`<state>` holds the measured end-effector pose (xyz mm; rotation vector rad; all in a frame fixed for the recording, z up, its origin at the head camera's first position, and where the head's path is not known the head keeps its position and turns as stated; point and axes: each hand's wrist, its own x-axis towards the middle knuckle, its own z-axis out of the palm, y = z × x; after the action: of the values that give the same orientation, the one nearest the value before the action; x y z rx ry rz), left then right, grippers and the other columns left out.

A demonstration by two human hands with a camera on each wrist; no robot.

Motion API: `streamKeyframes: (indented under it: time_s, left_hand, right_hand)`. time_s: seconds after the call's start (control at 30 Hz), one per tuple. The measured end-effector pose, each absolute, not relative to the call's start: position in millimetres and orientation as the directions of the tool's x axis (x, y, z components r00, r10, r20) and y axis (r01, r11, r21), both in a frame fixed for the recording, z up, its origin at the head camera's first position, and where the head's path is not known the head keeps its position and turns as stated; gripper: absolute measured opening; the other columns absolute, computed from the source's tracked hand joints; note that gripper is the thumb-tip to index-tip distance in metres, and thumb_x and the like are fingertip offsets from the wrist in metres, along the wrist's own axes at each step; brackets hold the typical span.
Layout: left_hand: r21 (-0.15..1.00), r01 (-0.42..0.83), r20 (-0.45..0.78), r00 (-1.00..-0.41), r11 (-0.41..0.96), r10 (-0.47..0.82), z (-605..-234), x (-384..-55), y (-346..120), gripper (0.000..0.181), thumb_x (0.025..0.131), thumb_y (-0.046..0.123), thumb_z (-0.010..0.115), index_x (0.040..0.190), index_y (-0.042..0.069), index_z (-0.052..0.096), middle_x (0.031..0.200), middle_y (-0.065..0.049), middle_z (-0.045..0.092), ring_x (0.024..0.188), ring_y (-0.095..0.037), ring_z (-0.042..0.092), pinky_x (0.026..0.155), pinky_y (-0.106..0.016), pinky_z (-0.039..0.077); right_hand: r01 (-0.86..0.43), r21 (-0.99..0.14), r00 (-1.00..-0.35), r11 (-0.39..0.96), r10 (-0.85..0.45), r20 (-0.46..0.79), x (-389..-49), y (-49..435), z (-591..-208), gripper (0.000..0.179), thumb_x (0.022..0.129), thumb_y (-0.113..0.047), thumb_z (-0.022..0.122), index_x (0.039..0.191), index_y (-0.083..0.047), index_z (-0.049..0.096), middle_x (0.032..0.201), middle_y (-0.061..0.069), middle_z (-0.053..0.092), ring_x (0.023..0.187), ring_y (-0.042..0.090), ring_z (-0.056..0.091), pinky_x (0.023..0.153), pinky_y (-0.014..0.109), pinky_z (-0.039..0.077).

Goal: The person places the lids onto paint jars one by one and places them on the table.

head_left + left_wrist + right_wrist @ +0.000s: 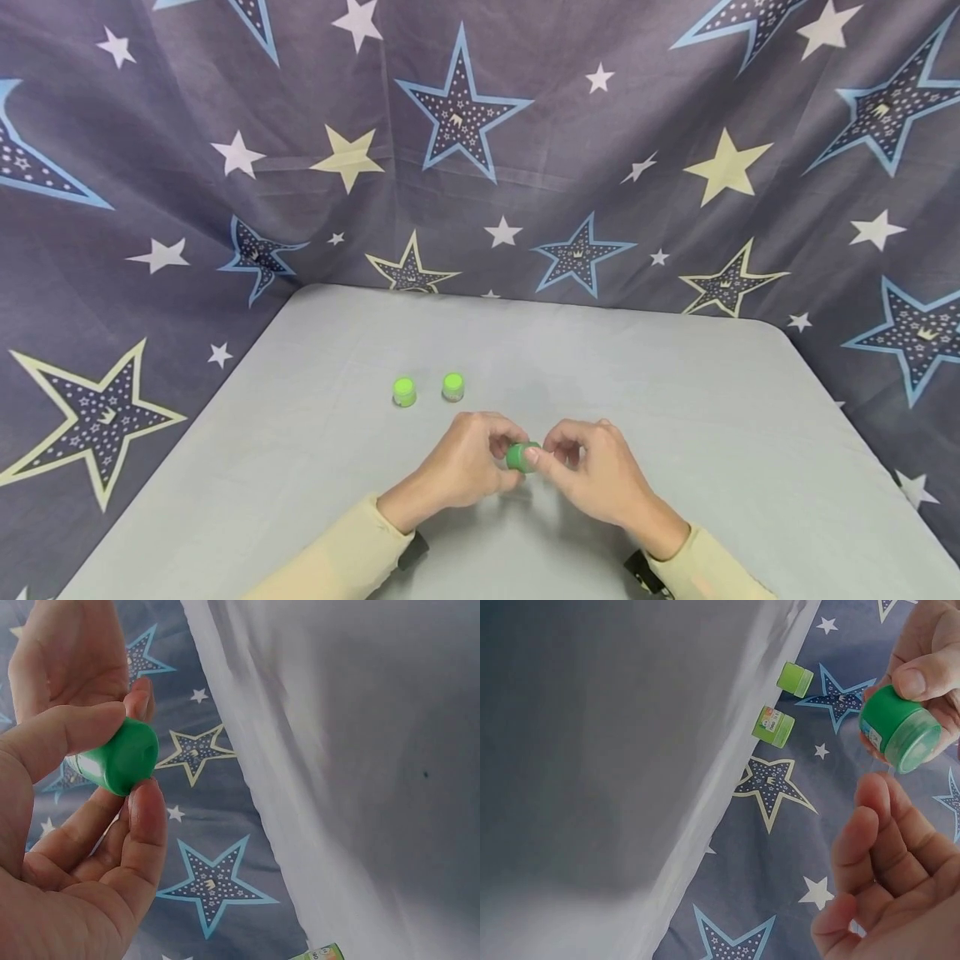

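Note:
A small dark green jar (517, 457) with a clear end and a label is held just above the table, between the thumb and fingertips of my left hand (474, 458). The right wrist view shows its clear end (919, 742) facing the camera. Close by on the right is my right hand (596, 475), its fingers (900, 855) loosely bent below the jar. In the head view the right thumb overlaps the jar's right side; whether it presses there I cannot tell.
Two light green jars, one on the left (404, 392) and one to its right (453, 387), stand on the grey-white tabletop (637, 375) beyond my hands. Dark cloth (555, 167) with printed stars hangs behind the table and along its sides.

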<state>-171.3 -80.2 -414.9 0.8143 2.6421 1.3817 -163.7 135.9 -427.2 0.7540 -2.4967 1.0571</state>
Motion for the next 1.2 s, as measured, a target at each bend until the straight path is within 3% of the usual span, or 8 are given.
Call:
streamKeyframes:
  time_s: [0.27,0.5,0.83,1.2]
  left_hand:
    - [0.758,0.434,0.212,-0.869,0.486,0.446,-417,-174,-80,0.031,0.07,0.004,0.089,0.097,0.017,0.079,0.09,0.012,0.068,0.084,-0.014,0.062,0.074,-0.025,0.053]
    - [0.735,0.412,0.206,-0.893,0.538,0.401,-418,-176,-82,0.032,0.069,0.009,0.09,0.099,0.017,0.08,0.09,0.011,0.064,0.089,-0.019,0.059,0.075,-0.029,0.051]
    - [0.729,0.388,0.194,-0.907,0.564,0.374,-418,-182,-85,0.032,0.07,0.009,0.089,0.098,0.02,0.079,0.09,0.012,0.063,0.093,-0.02,0.061,0.082,-0.034,0.05]
    - [0.605,0.405,0.139,-0.901,0.685,0.41,-424,-192,-77,0.03,0.069,0.011,0.09,0.095,0.018,0.077,0.087,0.012,0.067,0.094,-0.019,0.062,0.084,-0.034,0.052]
  right_hand:
    - [-0.554,-0.557,-0.823,0.619,-0.303,0.481,-163,138,-424,0.017,0.088,-0.036,0.08,0.076,-0.031,0.069,0.063,-0.025,0.053,0.059,0.001,0.047,0.061,0.027,0.037]
    - [-0.59,-0.551,-0.796,0.59,-0.311,0.519,-166,139,-422,0.018,0.089,-0.032,0.079,0.075,-0.028,0.07,0.063,-0.023,0.054,0.056,0.001,0.047,0.052,0.022,0.038]
    - [-0.573,-0.569,-0.811,0.589,-0.31,0.496,-168,141,-418,0.016,0.089,-0.032,0.079,0.076,-0.028,0.07,0.064,-0.023,0.057,0.058,0.002,0.052,0.053,0.023,0.042]
    - [-0.54,-0.552,-0.829,0.635,-0.291,0.477,-170,148,-414,0.015,0.09,-0.035,0.078,0.078,-0.029,0.071,0.065,-0.021,0.055,0.059,0.007,0.053,0.059,0.026,0.041]
